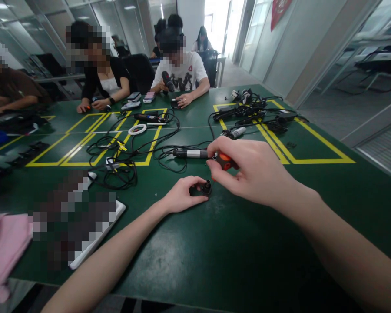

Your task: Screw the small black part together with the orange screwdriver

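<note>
On the green table, my left hand [185, 194] is closed around a small black part [206, 188] with a short round post standing up from it. Above and to the right, my right hand [250, 169] pinches an orange-and-black object [224, 161] between thumb and fingers. Most of that object is hidden in the hand, so its kind does not show. Just behind the hands lies a pen-shaped electric screwdriver [192, 154] with a silver middle and black ends, its tail near a coil of black cable.
Black cables [117, 174] and a white ring [137, 129] lie ahead to the left. A heap of black wired devices [247, 111] is at the back right. Yellow tape [329, 161] marks the table. A white-edged tray [99, 234] lies left. Several people sit opposite; one holds a black power tool [167, 81].
</note>
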Motion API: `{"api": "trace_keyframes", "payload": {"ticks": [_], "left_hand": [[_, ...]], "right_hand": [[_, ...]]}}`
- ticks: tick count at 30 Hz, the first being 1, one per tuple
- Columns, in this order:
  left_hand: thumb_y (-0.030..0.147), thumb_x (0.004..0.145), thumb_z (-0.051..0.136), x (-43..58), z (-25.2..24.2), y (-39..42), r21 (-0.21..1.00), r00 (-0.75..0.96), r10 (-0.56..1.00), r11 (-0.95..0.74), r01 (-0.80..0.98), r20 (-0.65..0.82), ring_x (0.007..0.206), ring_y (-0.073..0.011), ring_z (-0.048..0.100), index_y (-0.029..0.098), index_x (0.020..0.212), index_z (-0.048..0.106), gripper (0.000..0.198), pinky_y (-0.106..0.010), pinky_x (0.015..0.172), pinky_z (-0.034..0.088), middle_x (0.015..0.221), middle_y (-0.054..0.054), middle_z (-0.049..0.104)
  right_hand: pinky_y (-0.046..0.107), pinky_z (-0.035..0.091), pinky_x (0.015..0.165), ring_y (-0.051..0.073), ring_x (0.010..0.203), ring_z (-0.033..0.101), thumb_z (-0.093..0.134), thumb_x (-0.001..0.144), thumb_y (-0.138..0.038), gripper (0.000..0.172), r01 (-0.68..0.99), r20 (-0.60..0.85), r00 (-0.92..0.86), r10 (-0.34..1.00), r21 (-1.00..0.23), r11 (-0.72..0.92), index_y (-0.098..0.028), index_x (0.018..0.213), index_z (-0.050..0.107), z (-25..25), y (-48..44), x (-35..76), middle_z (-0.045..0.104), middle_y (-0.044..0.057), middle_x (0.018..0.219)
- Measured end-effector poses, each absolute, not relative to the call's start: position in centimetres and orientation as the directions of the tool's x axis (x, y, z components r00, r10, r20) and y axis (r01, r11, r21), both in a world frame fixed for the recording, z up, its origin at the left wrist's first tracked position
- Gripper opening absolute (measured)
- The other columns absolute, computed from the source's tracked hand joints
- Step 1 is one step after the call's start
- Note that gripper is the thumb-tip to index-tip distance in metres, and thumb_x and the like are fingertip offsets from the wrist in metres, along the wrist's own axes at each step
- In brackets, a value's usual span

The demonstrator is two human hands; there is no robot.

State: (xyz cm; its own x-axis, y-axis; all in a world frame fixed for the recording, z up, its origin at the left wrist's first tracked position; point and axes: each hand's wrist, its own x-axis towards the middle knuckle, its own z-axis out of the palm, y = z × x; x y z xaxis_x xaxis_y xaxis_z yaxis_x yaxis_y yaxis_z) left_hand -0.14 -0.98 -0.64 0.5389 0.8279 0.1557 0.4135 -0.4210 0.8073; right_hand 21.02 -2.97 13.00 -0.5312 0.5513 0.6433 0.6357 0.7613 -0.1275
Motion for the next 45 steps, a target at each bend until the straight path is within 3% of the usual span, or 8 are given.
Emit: {"api": "trace_keyframes", "payload": {"ticks": [9, 13, 17, 23, 30, 33, 36, 45], "left_hand": [[0.025, 0.083, 0.086, -0.14, -0.58, -0.92, 0.811, 0.538, 0.829, -0.415, 0.413, 0.15, 0.092, -0.0211, 0.07, 0.017, 0.113, 0.075, 0.033, -0.035, 0.091, 0.057, 0.102, -0.004, 0.078], [0.025, 0.083, 0.086, -0.2, -0.51, -0.94, 0.816, 0.533, 0.834, -0.404, 0.414, 0.143, 0.092, -0.0209, 0.07, 0.017, 0.115, 0.075, 0.034, -0.035, 0.091, 0.057, 0.101, -0.004, 0.077], [0.026, 0.084, 0.086, -0.21, -0.57, -0.99, 0.818, 0.525, 0.839, -0.398, 0.415, 0.142, 0.092, -0.0216, 0.07, 0.018, 0.112, 0.076, 0.031, -0.036, 0.091, 0.057, 0.099, -0.003, 0.077], [0.025, 0.083, 0.087, -0.17, -0.44, -0.95, 0.817, 0.529, 0.838, -0.394, 0.421, 0.132, 0.094, -0.0214, 0.07, 0.018, 0.115, 0.076, 0.035, -0.036, 0.092, 0.057, 0.103, -0.005, 0.078], [0.027, 0.085, 0.086, -0.28, -0.6, -0.96, 0.817, 0.534, 0.834, -0.404, 0.413, 0.142, 0.099, -0.0235, 0.072, 0.019, 0.117, 0.076, 0.035, -0.037, 0.095, 0.058, 0.109, -0.006, 0.08], [0.028, 0.085, 0.085, -0.29, -0.57, -0.99, 0.816, 0.53, 0.838, -0.395, 0.421, 0.132, 0.099, -0.0241, 0.072, 0.018, 0.118, 0.075, 0.036, -0.038, 0.096, 0.058, 0.11, -0.007, 0.08], [0.027, 0.085, 0.085, -0.26, -0.48, -0.98, 0.812, 0.535, 0.836, -0.396, 0.429, 0.125, 0.095, -0.0229, 0.071, 0.017, 0.116, 0.075, 0.034, -0.038, 0.094, 0.058, 0.105, -0.006, 0.079], [0.027, 0.085, 0.085, -0.18, -0.37, -1.01, 0.808, 0.533, 0.837, -0.399, 0.433, 0.128, 0.093, -0.0219, 0.071, 0.018, 0.114, 0.075, 0.032, -0.037, 0.093, 0.058, 0.103, -0.004, 0.077]], "right_hand": [[0.03, 0.028, 0.059, 0.019, 0.055, 0.057, 0.058, 0.103, -0.038, 0.027, 0.731, 0.601, -0.533, 0.595, -0.027, 0.682, -0.02, 0.084, 0.066, 13.04, -3.11, 21.23, 0.063, 0.001, 0.061], [0.029, 0.034, 0.062, 0.019, 0.06, 0.06, 0.058, 0.098, -0.024, 0.013, 0.676, 0.575, -0.561, 0.595, -0.096, 0.73, -0.017, 0.101, 0.069, 13.23, -3.08, 21.21, 0.068, 0.002, 0.07], [0.028, 0.037, 0.063, 0.018, 0.063, 0.059, 0.058, 0.087, -0.017, 0.027, 0.655, 0.545, -0.562, 0.622, -0.166, 0.737, -0.013, 0.112, 0.067, 13.24, -2.93, 21.12, 0.071, 0.004, 0.078], [0.03, 0.031, 0.06, 0.019, 0.06, 0.058, 0.059, 0.104, -0.04, 0.026, 0.706, 0.576, -0.503, 0.645, -0.156, 0.691, -0.019, 0.094, 0.069, 13.08, -2.62, 21.33, 0.065, 0.002, 0.066], [0.03, 0.039, 0.067, 0.019, 0.066, 0.059, 0.056, 0.086, -0.02, 0.032, 0.637, 0.554, -0.541, 0.633, -0.221, 0.738, -0.015, 0.117, 0.065, 13.23, -2.92, 21.1, 0.071, 0.004, 0.081], [0.03, 0.037, 0.067, 0.021, 0.069, 0.061, 0.057, 0.093, -0.032, 0.019, 0.666, 0.538, -0.521, 0.663, -0.229, 0.709, -0.018, 0.103, 0.065, 13.34, -3.06, 21.0, 0.07, 0.005, 0.08], [0.03, 0.03, 0.062, 0.019, 0.061, 0.057, 0.055, 0.102, -0.045, 0.029, 0.719, 0.508, -0.483, 0.713, -0.235, 0.654, -0.021, 0.088, 0.064, 13.42, -3.09, 20.99, 0.063, 0.002, 0.066], [0.031, 0.034, 0.066, 0.021, 0.066, 0.055, 0.051, 0.088, -0.027, 0.016, 0.706, 0.556, -0.497, 0.666, -0.186, 0.683, -0.019, 0.096, 0.062, 13.42, -2.97, 21.02, 0.066, 0.005, 0.075]]}}
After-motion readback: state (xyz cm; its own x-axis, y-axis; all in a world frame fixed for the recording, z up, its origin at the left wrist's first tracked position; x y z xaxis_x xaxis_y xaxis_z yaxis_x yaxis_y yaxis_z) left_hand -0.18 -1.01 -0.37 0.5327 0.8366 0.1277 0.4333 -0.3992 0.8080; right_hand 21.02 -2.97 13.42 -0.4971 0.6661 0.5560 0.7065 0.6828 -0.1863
